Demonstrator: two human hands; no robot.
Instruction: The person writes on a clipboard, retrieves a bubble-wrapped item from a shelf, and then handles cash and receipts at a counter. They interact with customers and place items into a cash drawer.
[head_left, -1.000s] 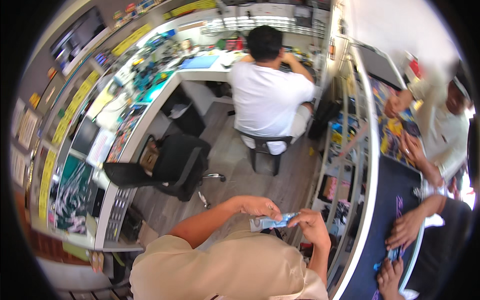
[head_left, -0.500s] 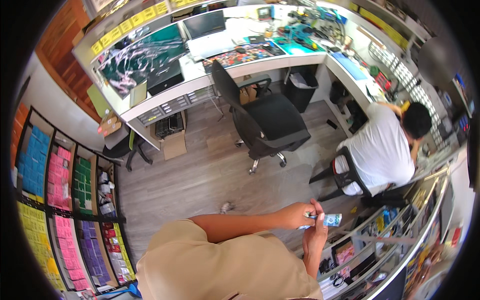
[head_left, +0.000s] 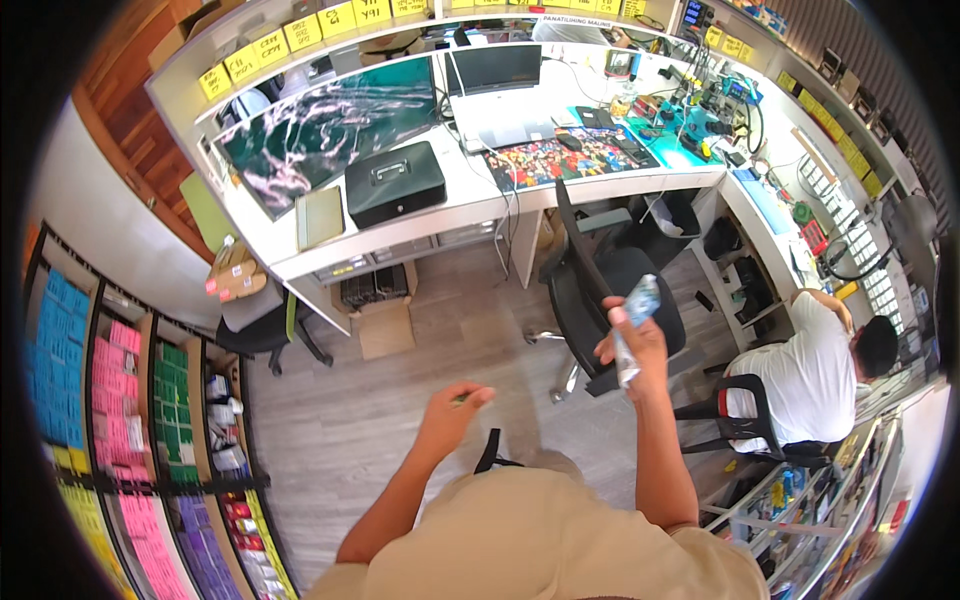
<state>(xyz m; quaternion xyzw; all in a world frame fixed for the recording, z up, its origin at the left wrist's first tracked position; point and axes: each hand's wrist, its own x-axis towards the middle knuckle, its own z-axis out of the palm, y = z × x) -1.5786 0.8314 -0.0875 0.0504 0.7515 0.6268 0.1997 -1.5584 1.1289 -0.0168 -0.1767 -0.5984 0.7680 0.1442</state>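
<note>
My right hand [head_left: 642,350] is raised in front of the black office chair [head_left: 590,300]. Its fingers are closed around a folded blue-and-white banknote [head_left: 643,297], which sticks out above and below the grip and looks slightly blurred. Lower and to the left, over the floor, my left hand [head_left: 450,420] is closed. A small greenish bit shows between its thumb and fingers, too small to name. A wide gap separates the two hands.
Along the workbench [head_left: 470,207] stand a black cash box [head_left: 395,183], a laptop [head_left: 495,75] and a microscope [head_left: 690,120]. A person in a white shirt [head_left: 800,375] sits at the right. Shelves of coloured boxes [head_left: 115,400] line the left; a glass display case [head_left: 800,510] stands lower right.
My hands, together on the banknote before, have parted. My right hand has risen with the banknote and my left has moved left. The view has turned, with the bench now nearer.
</note>
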